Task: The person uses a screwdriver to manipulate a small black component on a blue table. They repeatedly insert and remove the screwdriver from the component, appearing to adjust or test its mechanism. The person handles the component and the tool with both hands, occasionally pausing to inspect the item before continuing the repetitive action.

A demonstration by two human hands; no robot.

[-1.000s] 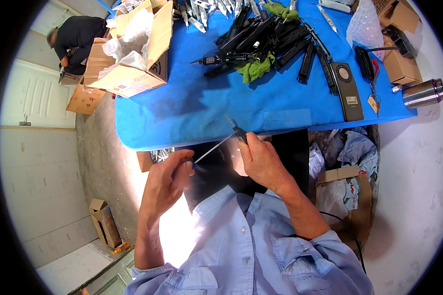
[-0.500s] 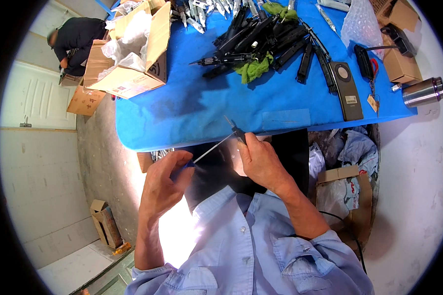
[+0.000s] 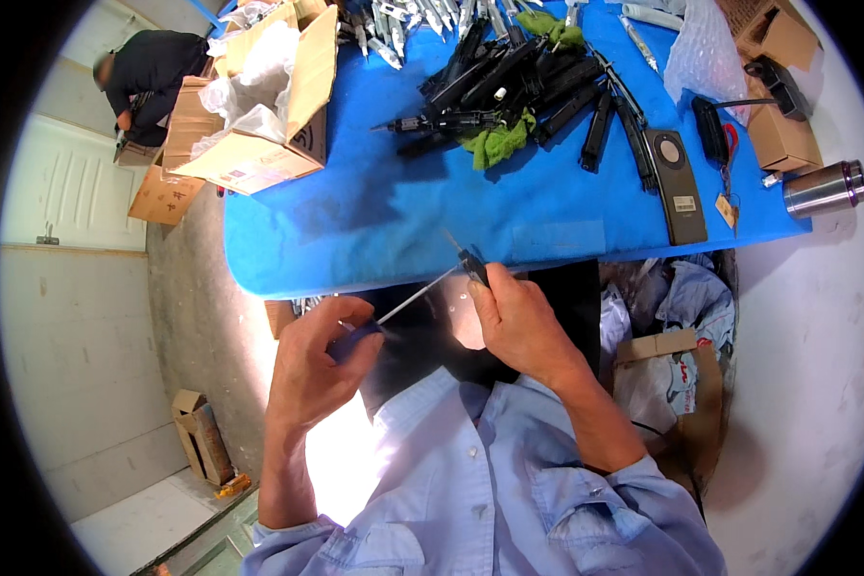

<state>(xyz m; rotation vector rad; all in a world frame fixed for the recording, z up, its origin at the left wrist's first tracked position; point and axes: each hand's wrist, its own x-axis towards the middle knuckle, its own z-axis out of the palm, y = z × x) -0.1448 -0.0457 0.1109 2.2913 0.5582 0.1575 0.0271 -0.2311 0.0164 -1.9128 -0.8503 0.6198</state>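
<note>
My left hand [image 3: 309,363] is closed around the blue handle of a screwdriver [image 3: 417,299], whose thin metal shaft slants up to the right. My right hand [image 3: 528,322] grips a slim black tool [image 3: 472,266] with a thin pointed end, angled up to the left. The shaft's tip meets or passes just beside the black tool; actual contact cannot be made out. Both hands are above my lap, just short of the table's near edge. Farther back on the blue-covered table [image 3: 394,226] lies a pile of similar black tools [image 3: 499,82] with a green cloth [image 3: 497,142].
White-and-silver pen-shaped tools [image 3: 386,50] lie at the back. An open cardboard box [image 3: 302,144] is on the left. A dark flat device [image 3: 677,187], a steel flask [image 3: 824,188] and bubble wrap [image 3: 703,62] are on the right. A person [image 3: 158,82] bends over at far left.
My right hand and the black tool have shifted slightly right and down. My left hand has turned a little, and more of the blue handle shows.
</note>
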